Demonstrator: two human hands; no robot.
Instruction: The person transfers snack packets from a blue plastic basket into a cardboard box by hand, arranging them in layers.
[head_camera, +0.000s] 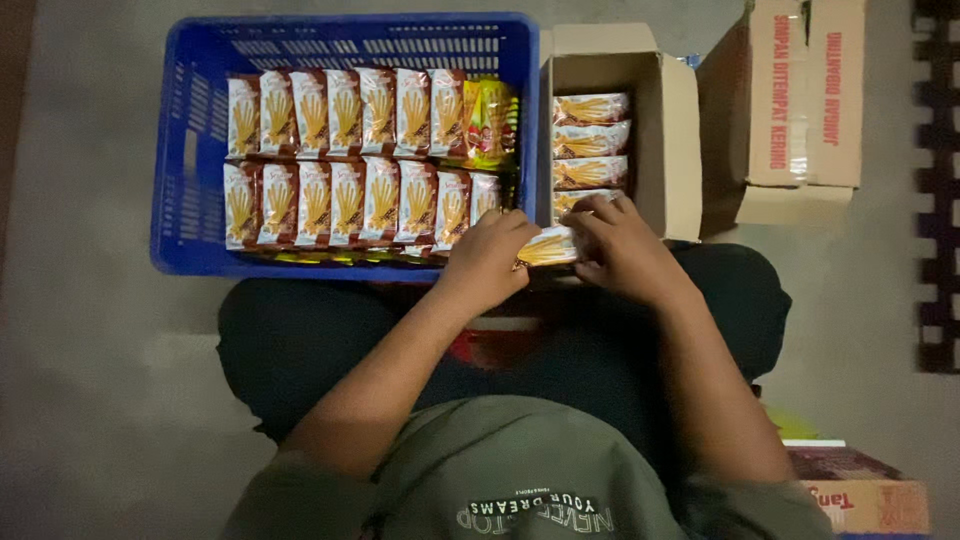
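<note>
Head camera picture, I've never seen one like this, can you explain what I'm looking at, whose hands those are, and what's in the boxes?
This one picture comes from a camera worn on a person's head, looking straight down, so you see their own shirt, arms and lap from above. There is no machine, only two bare hands. The left hand and the right hand meet over a snack packet, and both hold it between the fingers. In front of the person, on the floor, stands a blue crate filled with two rows of similar packets standing on edge. To its right is an open carton with a few of the same packets stacked flat inside. Further right is a second cardboard box, lying on its side, and another box shows at the lower right corner.
</note>
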